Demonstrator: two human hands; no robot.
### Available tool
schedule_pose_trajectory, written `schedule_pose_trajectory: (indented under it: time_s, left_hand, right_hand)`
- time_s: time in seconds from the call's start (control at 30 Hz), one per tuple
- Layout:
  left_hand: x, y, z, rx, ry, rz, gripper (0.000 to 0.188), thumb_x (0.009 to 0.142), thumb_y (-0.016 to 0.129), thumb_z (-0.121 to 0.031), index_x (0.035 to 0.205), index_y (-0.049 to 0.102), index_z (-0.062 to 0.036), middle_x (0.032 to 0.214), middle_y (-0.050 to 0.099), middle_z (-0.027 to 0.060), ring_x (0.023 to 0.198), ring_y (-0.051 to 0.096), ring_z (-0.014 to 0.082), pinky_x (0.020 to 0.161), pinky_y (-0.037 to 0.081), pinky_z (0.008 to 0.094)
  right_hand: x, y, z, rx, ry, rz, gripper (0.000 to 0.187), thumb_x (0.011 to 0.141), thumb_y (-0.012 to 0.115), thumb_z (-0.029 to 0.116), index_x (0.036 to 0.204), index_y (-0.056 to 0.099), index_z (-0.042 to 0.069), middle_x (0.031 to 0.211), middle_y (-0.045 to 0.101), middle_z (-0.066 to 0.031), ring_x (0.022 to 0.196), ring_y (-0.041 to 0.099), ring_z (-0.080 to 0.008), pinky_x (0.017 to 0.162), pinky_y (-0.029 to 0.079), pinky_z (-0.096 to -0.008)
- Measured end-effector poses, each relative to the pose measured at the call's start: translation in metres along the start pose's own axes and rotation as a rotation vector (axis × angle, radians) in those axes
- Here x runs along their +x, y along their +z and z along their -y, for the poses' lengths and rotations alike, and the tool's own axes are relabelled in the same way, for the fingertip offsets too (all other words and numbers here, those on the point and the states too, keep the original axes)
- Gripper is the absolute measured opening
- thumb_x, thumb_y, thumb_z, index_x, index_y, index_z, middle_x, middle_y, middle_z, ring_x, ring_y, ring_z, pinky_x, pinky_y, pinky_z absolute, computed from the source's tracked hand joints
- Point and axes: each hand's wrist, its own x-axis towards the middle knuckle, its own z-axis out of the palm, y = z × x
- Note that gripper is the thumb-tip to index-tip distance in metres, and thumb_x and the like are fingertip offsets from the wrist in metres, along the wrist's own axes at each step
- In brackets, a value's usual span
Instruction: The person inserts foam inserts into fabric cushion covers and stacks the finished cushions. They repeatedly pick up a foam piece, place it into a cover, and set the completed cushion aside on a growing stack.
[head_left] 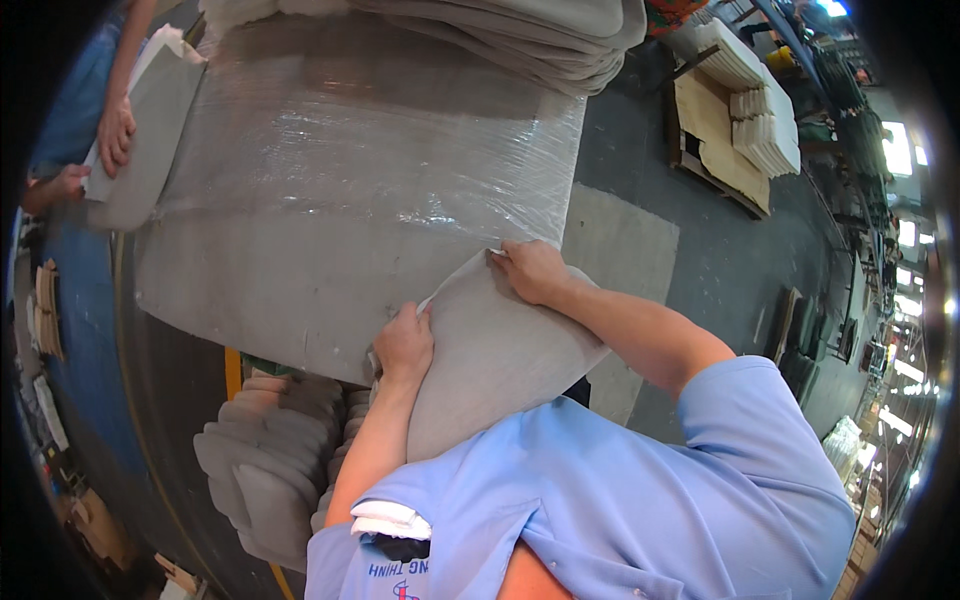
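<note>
A grey, soft-looking sheet with rounded corners point(490, 350) leans up against my body, its far edge at the rim of the work table point(270, 270). My left hand point(403, 345) is closed on the sheet's left edge. Farther off and to the right, my right hand point(530, 272) pinches the top corner, where a bit of pale underside shows. The fingertips of both hands are partly hidden behind the sheet.
Clear plastic film point(400, 160) covers the table's far part, where a stack of grey sheets point(540, 40) lies. At the far left another person's hands point(115, 135) hold a similar sheet point(155, 140). More grey pieces point(265, 450) hang below the table; white stacks point(765, 135) stand far right.
</note>
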Motion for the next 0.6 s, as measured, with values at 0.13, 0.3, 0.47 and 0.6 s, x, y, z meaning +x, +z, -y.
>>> schedule_pose_trajectory:
  time_s: [0.13, 0.3, 0.47, 0.6]
  left_hand:
    - [0.004, -0.013, -0.001, -0.024, 0.016, 0.073, 0.038, 0.104, 0.060, -0.041, 0.095, 0.065, -0.0042, 0.080, 0.069, 0.0246, 0.083, 0.067, 0.0492, 0.073, 0.050, 0.0567]
    - [-0.010, -0.051, 0.013, -0.075, 0.019, 0.123, 0.040, 0.100, 0.064, -0.044, 0.092, 0.067, -0.0050, 0.086, 0.070, 0.0247, 0.089, 0.067, 0.0492, 0.074, 0.050, 0.0577]
    - [-0.030, -0.043, 0.048, 0.008, -0.095, 0.043, 0.041, 0.101, 0.063, -0.044, 0.088, 0.067, -0.0052, 0.085, 0.069, 0.0260, 0.087, 0.066, 0.0502, 0.073, 0.049, 0.0585]
    - [-0.031, -0.023, 0.056, -0.029, -0.105, -0.135, 0.039, 0.102, 0.062, -0.042, 0.087, 0.067, -0.0064, 0.081, 0.069, 0.0239, 0.079, 0.066, 0.0502, 0.069, 0.049, 0.0580]
  right_hand:
    - [0.005, -0.004, -0.003, 0.013, -0.041, -0.004, 0.040, 0.105, 0.055, 0.042, 0.104, 0.072, 0.005, 0.100, 0.074, -0.0234, 0.099, 0.069, -0.0462, 0.087, 0.053, -0.0547]
    - [-0.002, -0.033, -0.026, 0.014, -0.202, 0.152, 0.038, 0.105, 0.057, 0.042, 0.108, 0.072, 0.007, 0.098, 0.073, -0.0239, 0.098, 0.069, -0.0458, 0.086, 0.053, -0.0544]
    - [-0.007, -0.031, -0.038, -0.009, -0.299, 0.053, 0.034, 0.104, 0.059, 0.041, 0.102, 0.070, 0.009, 0.091, 0.073, -0.0219, 0.091, 0.069, -0.0445, 0.080, 0.053, -0.0539]
    - [-0.006, -0.015, -0.040, 0.036, -0.312, -0.110, 0.032, 0.103, 0.061, 0.040, 0.095, 0.066, 0.009, 0.085, 0.072, -0.0194, 0.084, 0.068, -0.0449, 0.074, 0.053, -0.0543]
